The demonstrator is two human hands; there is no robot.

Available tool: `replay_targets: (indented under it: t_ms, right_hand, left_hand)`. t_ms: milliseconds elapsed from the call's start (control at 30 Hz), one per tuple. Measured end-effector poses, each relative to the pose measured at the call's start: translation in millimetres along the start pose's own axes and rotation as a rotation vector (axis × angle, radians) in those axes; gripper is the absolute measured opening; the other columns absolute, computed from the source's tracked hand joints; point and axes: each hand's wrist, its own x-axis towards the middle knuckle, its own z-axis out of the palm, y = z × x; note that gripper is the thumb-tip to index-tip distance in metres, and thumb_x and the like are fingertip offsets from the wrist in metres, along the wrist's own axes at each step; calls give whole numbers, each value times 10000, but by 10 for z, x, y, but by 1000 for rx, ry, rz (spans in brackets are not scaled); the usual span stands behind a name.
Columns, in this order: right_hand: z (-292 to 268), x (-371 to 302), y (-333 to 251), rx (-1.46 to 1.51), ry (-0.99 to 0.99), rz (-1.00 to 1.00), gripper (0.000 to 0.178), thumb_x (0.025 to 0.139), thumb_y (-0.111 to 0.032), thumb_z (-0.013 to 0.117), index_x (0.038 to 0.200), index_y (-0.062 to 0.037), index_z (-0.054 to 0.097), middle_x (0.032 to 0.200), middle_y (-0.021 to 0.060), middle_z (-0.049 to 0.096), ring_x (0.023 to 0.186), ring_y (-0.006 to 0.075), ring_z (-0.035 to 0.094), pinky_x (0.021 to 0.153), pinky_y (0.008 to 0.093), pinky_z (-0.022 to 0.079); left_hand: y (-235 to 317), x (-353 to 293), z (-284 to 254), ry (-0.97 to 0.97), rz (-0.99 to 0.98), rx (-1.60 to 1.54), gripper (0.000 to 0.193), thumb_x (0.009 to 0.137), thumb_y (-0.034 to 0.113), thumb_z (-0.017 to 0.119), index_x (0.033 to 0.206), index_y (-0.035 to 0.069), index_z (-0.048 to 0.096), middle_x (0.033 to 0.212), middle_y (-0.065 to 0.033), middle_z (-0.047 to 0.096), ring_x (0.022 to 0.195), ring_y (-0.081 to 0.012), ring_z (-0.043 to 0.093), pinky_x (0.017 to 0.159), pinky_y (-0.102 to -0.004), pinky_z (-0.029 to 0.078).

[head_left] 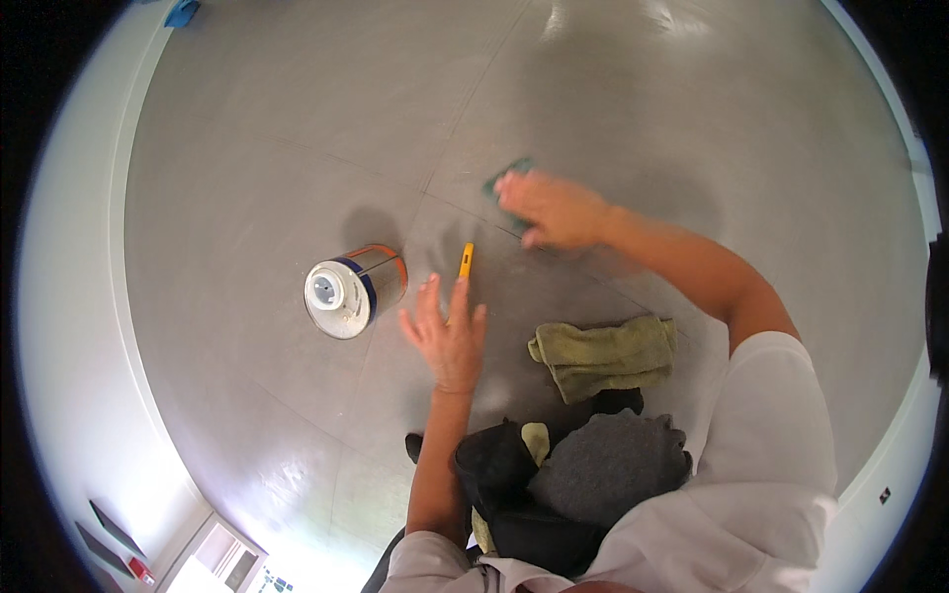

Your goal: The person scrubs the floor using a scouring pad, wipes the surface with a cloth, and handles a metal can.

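Nearest the camera: person's white sleeves and a bundle of dark grey and black cloth [593,474] at lap, w/ a bit of pale yellow fabric tucked in it.

Just beyond, an olive-green rag [605,356] lies crumpled on the grey floor [257,178], right of the left hand, not touching it.

Left hand [447,336]: palm down, flat on/just over floor, fingers spread wide, holding nothing. Can't tell if it's bearing weight.

Just past its fingertips, a small yellow tool [466,261], thin & stick-like, lies on the floor, pointing away from the person. Close to middle fingertip but apart from it.

Left of the hand: a round canister [351,290] on its side, white lid end facing camera, body banded blue, orange & grey. Near the hand, not touched.

Further out, right arm stretched fwd. Right hand [554,210] pressed down flat on a green scrub pad [509,178], fingers together over it; only pad's far-left edge shows. Pad sits on floor by a tile seam.

Farthest: a blue object [182,12] at the top-left by the white wall base; too small to ID.
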Motion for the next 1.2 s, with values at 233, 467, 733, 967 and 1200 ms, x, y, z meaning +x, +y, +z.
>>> replay_targets:
  t_ms: [233,467,733,967,1200]
  right_hand:
    - [-213,856,369,-219,287,502,614,853,-392,448,1285,24,314,1381,148,259,1298,262,204,1058,391,160]
    - [-501,850,557,-69,180,462,628,839,-394,473,1288,17,318,1373,143,279,1287,275,224,1060,372,166]
    - [-66,1053,-313,-131,75,78,593,839,-374,454,1283,1,339,1351,161,308,1263,282,268,1050,392,172]
    - [-914,957,1086,-241,302,693,630,857,-407,427,1312,4,279,1382,166,238,1287,273,212,1054,374,183]
    - [-25,1231,-179,-136,59,167,638,825,-394,478,1291,12,317,1384,152,250,1300,268,195,1062,393,150]
  left_hand:
    - [-10,-53,287,-207,-215,-323,499,762,6,530,1237,99,409,1314,-141,335,1136,-314,415,923,-378,372]
    - [-382,-573,189,-117,-285,-149,480,749,-31,501,1213,71,431,1250,-148,405,997,-295,489,841,-387,404]
    - [-167,-322,548,44,6,-366,323,743,111,587,1058,79,523,954,-106,535,835,-260,519,760,-371,406]
    - [0,-133,898,102,57,-509,255,752,147,582,988,67,531,876,-100,527,815,-262,509,748,-380,409]
    - [-123,-218,897,60,31,-484,273,745,161,580,987,48,524,886,-98,520,822,-260,503,752,-379,409]
